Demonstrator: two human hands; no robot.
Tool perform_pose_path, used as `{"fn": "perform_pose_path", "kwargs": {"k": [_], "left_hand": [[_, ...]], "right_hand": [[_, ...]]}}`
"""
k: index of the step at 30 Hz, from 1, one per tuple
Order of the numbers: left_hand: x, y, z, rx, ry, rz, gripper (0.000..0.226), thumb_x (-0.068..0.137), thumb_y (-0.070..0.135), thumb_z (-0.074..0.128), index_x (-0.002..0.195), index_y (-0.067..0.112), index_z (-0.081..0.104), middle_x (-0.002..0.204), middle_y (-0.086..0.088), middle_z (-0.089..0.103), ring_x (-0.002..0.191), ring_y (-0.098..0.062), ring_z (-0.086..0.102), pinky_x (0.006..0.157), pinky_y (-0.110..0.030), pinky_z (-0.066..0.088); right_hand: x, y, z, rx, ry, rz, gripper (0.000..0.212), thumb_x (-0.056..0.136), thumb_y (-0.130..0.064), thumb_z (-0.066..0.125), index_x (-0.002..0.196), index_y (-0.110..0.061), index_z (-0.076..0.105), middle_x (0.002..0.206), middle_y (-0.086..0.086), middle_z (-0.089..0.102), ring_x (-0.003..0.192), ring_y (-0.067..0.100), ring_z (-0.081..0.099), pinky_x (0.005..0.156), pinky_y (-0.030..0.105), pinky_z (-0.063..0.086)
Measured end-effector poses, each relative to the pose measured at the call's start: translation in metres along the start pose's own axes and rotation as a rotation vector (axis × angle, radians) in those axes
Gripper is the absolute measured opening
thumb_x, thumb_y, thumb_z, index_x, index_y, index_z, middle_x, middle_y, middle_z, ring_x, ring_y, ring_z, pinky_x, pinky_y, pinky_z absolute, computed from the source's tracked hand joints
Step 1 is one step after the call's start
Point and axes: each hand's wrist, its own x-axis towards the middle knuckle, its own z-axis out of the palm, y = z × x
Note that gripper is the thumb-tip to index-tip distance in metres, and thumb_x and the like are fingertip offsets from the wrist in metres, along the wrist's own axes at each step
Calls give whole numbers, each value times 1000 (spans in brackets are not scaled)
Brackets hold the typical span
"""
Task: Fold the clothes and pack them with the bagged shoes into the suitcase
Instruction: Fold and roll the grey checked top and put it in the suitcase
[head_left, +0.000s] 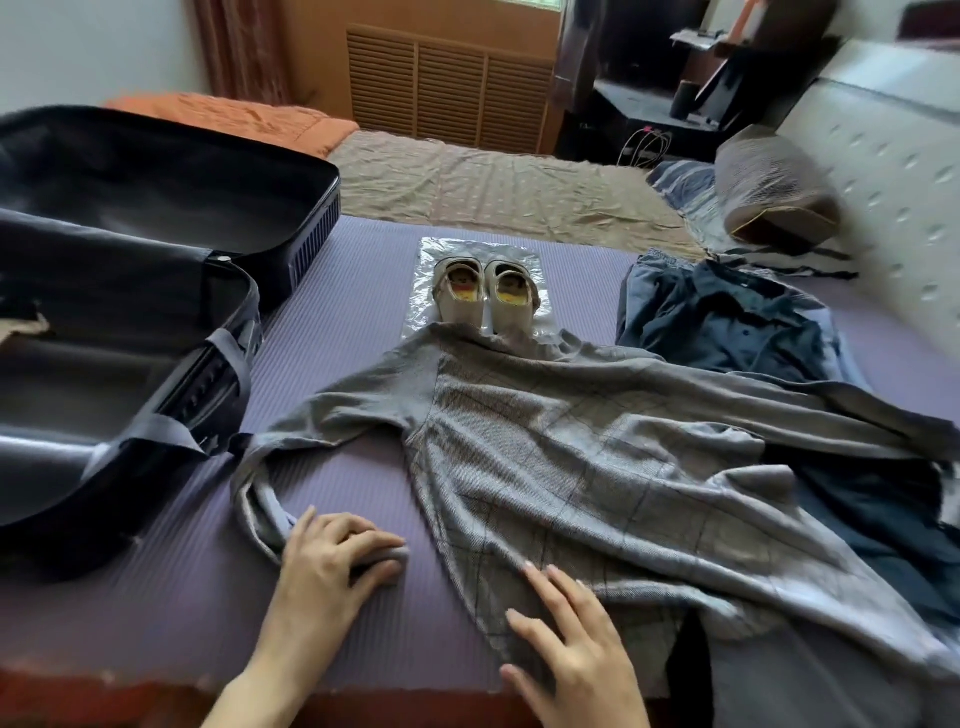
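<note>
A grey checked garment (561, 457) lies spread out on the purple mat, back side up. My left hand (332, 556) grips the cuff end of its left sleeve (291, 447) near the front edge. My right hand (571, 634) rests flat with straight fingers on the garment's lower hem. A pair of pale shoes (485, 296) sits on a clear plastic bag (431, 249) just beyond the collar. The black suitcase (130, 312) lies open at the left. A dark blue shirt (727, 322) lies at the right.
The purple mat (343, 322) covers the near bed; its front edge runs along the bottom. A dark garment (872, 519) lies under the grey one at the right. A pillow (774, 187) and a padded headboard (893, 156) stand at the far right.
</note>
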Motion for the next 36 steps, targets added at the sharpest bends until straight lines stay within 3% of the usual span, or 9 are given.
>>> {"fn": "perform_pose_path", "kwargs": {"k": [2,4,9,14,18,21,27,32,36], "left_hand": [[-5,-4,-6,58,41,-17,58,86,70,28,87,33,72,79,16,53,83,-6,47,100,-40,31],[-9,-9,-15,111,80,-44,62,86,69,26,87,29,73,79,12,53,83,-10,47,100,-41,32],[-5,-23,-43,238,144,-105,19,73,36,70,83,21,76,80,0,59,81,-25,53,85,-49,42],[-10,-25,-43,246,92,-182,23,65,19,84,87,16,76,96,-9,65,96,-32,57,91,-56,41],[-23,-4,-37,169,154,-89,26,76,30,61,93,16,74,102,-6,64,106,-22,50,101,-51,35],[-31,16,-38,89,165,-101,32,83,33,53,100,14,72,95,-3,67,98,-22,57,94,-36,36],[-49,56,-18,-161,81,-237,25,85,21,68,110,20,65,89,8,61,82,-13,61,77,-35,52],[-54,60,1,-126,53,-383,39,81,20,72,117,12,60,100,-4,61,94,-24,59,84,-37,46],[-43,60,5,-142,90,-497,36,81,15,72,113,9,58,94,-7,60,93,-28,58,82,-39,44]], "right_hand": [[0,-5,4,17,72,27,17,78,-41,62,72,-26,67,127,0,62,120,16,52,100,37,38],[4,-13,3,18,123,45,25,84,-36,59,63,-24,65,124,-3,64,118,15,54,101,37,38],[14,-59,4,193,165,94,15,84,-32,61,73,-24,69,96,-13,72,92,5,67,85,19,50],[24,-115,24,294,94,139,14,80,-32,58,73,-25,68,87,-15,72,84,0,68,70,14,52],[29,-125,28,288,-35,200,18,81,-40,52,78,-31,67,95,-19,71,88,-3,66,75,11,48],[20,-111,20,266,-36,171,20,80,-41,53,91,-33,68,110,-15,69,97,-1,63,88,14,45],[-19,-45,-4,137,18,235,35,83,-39,54,112,-25,68,127,-6,62,121,8,50,106,30,30],[-25,-16,-18,-92,-45,319,41,73,-30,73,114,-22,69,122,-3,65,119,12,52,111,27,20],[-16,-1,-24,-124,-36,376,26,68,-22,82,93,-25,74,104,-7,71,105,15,64,109,27,23]]}}
